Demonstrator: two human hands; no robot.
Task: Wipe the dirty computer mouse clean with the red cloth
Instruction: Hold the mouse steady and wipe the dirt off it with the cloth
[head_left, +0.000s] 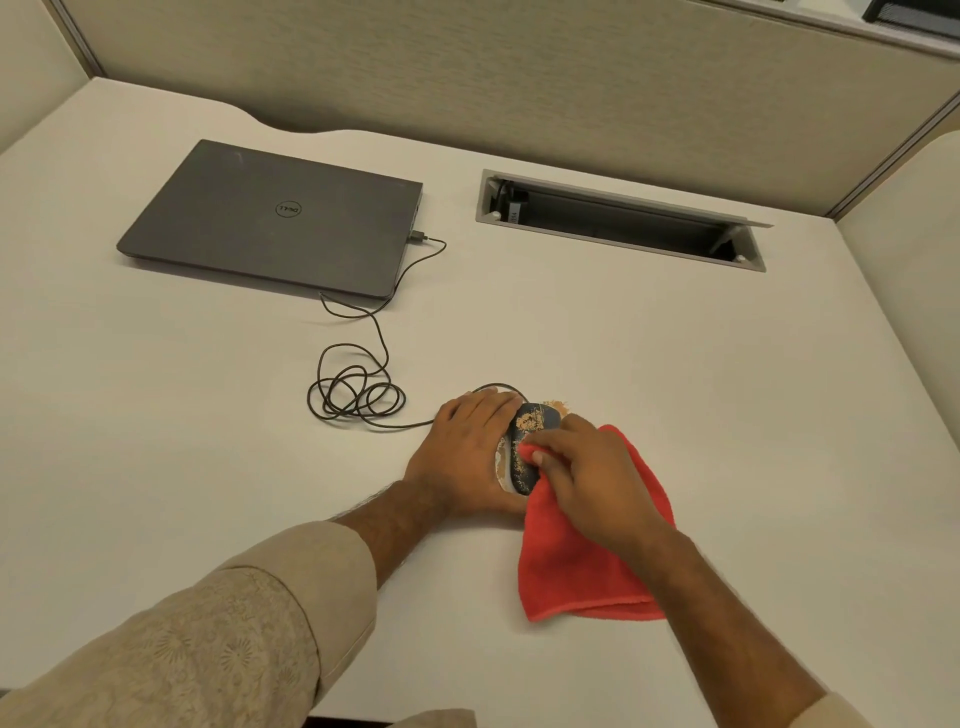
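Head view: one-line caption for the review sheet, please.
Left hand steadies a dusty wired mouse while the right hand presses a red cloth against it, beside a closed laptop.

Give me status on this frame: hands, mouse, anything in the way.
Left hand steadying mouse from its left side. Right hand pressing red cloth against mouse. Tan grime on mouse top, not yet wiped. Coiled cable clear of the wiping.

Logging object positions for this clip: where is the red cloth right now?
In the head view the red cloth lies right of centre on the desk, under the right hand, its top corner pressed against the dirty mouse.
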